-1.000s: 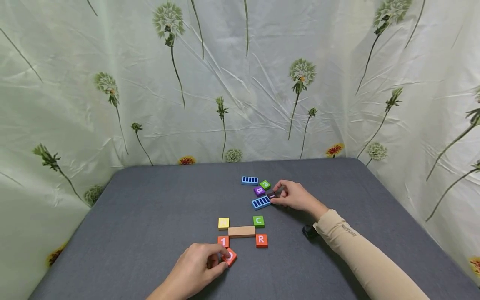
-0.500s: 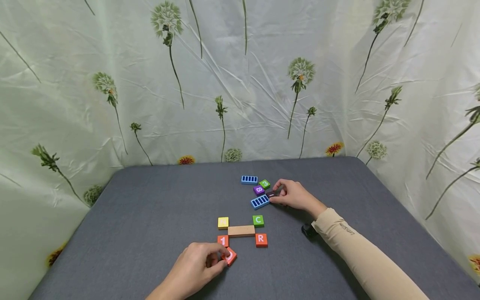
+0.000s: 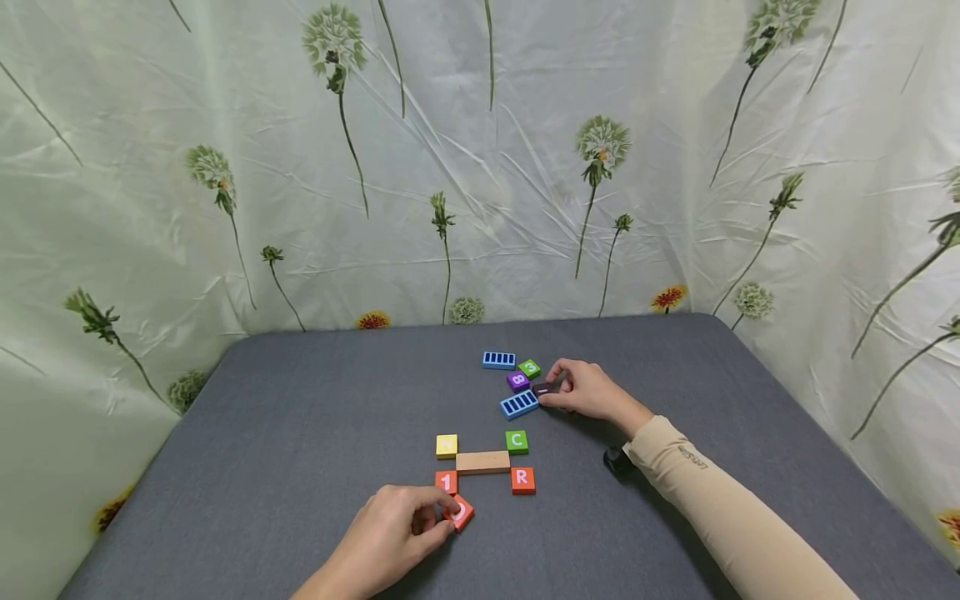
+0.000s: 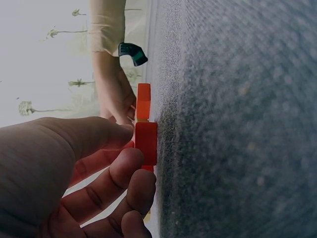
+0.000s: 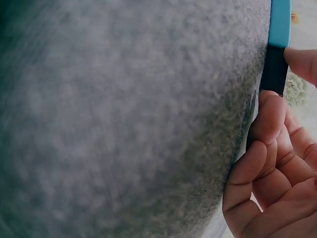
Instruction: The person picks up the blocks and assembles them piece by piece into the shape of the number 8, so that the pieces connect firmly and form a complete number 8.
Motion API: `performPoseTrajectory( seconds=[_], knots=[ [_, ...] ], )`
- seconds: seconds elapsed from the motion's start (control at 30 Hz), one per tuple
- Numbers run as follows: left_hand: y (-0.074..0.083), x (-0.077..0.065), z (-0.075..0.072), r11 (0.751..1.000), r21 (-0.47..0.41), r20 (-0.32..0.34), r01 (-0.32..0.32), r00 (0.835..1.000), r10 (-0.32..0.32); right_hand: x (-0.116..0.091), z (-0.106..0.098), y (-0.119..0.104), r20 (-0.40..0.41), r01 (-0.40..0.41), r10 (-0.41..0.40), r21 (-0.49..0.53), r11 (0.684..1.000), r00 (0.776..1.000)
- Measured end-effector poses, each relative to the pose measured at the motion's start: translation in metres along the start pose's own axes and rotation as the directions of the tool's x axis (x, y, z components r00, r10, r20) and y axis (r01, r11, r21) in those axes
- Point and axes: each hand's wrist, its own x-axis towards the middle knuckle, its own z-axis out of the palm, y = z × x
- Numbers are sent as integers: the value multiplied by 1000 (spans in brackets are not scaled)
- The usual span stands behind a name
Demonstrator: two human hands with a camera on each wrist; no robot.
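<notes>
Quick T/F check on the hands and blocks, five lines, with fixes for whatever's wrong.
1. The left hand grips the red block nearest the person. True.
2. The right hand is farther across the table than the left hand. True.
3. The right hand is holding nothing. False: its fingers pinch a black block.
4. The wooden bar lies flat, with no hand on it. True.
5. In the head view, the block at the bar's far left corner is green. False: it is the yellow block.
</notes>
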Motion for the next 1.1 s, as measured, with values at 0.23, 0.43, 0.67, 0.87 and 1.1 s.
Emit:
performPoseTrajectory(
  seconds=[0.23, 0.43, 0.67, 0.87, 1.1],
  knots=[
    [0, 0, 0, 1000, -3, -5, -3, 1000, 3, 1, 0, -4, 10, -12, 12, -2, 1000, 1000],
    [0, -1, 0, 1000, -5, -11, -1, 1000, 1, 2, 0, -8, 15, -33, 33, -12, 999, 999],
    [0, 0, 0, 1000, -10, 1, 10, 1000, -10, 0, -1, -6, 15, -25, 25, -11, 1000, 1000],
    [1, 1, 0, 1000, -2, -4, 5, 1000, -5, -5, -3, -2, 23, -21, 21, -21, 1000, 1000],
    [0, 1, 0, 1000, -8, -3, -2, 1000, 2, -14, -4, 0, 51, 14, -12, -31, 999, 999]
  ],
)
